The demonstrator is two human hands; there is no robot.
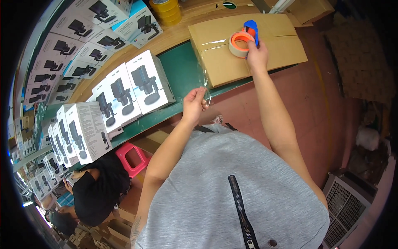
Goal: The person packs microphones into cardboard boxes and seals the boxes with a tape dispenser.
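Note:
My right hand (258,56) is closed round a blue and orange tape dispenser (251,28). A roll of clear packing tape with an orange core (232,50) sits in it, over the top of a brown cardboard box (224,70). The box lies closed on the green bench top (176,62). Beside its near left corner, my left hand (194,103) pinches a strip of clear tape (207,96). Shiny film runs from there up along the box's left side; where it joins the box is hard to make out.
White product boxes (145,83) with microphone pictures stand along the bench to the left; more are stacked behind (78,29). Yellow tape rolls (166,12) are at the back. A pink stool (132,159) and a person in black (97,191) are at lower left.

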